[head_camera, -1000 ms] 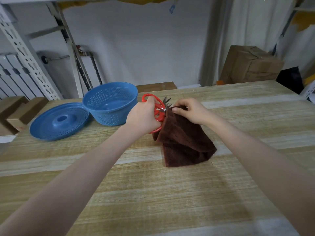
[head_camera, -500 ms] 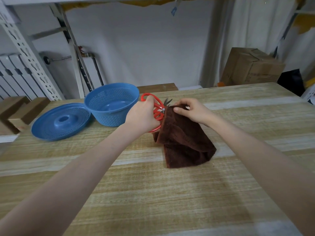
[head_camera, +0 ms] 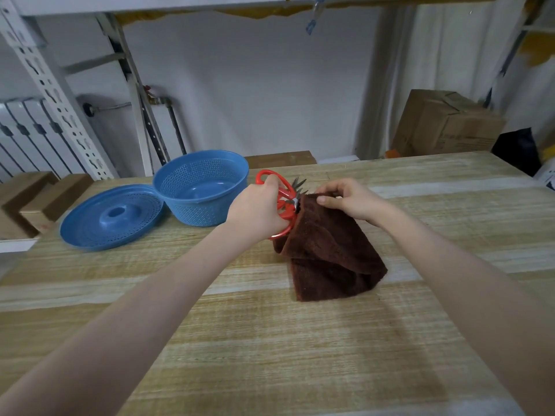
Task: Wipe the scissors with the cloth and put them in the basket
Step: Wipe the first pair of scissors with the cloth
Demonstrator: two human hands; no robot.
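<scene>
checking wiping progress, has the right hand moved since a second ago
No: the right hand still pinches the cloth top, same spot relative to the basket.

Storeroom w/ slotted racking (head_camera: pixel 57 94), cardboard box (head_camera: pixel 444 124), wood bench (head_camera: pixel 270 340).

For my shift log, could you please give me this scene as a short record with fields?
left grip: holds the scissors by the red handles
right grip: pinches the cloth at its top edge, by the blades
cloth: brown, lower part resting on the table
basket: blue, upright, left of the scissors, nothing seen inside
lid: blue, lying on the table beside the basket
stage: wiping; scissors not yet in the basket
</scene>
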